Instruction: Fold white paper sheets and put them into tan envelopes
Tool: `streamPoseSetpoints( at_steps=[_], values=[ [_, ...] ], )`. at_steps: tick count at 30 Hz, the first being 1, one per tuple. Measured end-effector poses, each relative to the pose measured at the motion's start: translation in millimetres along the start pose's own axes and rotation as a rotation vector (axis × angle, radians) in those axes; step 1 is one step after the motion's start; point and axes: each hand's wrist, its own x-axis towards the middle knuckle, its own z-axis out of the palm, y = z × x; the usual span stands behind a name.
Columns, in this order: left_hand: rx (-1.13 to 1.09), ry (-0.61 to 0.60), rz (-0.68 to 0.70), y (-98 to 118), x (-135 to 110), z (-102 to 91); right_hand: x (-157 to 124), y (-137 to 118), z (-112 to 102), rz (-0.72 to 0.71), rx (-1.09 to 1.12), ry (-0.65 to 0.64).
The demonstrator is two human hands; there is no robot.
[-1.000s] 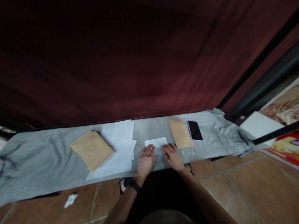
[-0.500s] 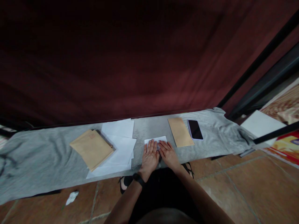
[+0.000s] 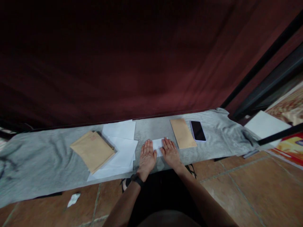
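Whereas they nearly met before, the left hand (image 3: 147, 157) and right hand (image 3: 170, 154) now lie apart, flat and unclenched, on opposite ends of white paper (image 3: 157, 145).

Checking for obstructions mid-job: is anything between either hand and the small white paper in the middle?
Nothing visible is: the left hand and right hand lie flat on opposite ends of the small white paper. The single brown envelope lies beside the right hand, off the paper.
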Motion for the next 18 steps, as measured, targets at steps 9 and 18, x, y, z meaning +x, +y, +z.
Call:
streamPoseSetpoints(
  at_steps=[9,18],
  values=[
    [-0.038,0.084,-0.034,-12,-12,3.2,-10,7,1,0.004,-0.037,0.064],
    [-0.074,0.166,-0.026,-21,-24,3.4,-19,8,-3,0.067,0.029,0.075]
  ],
)
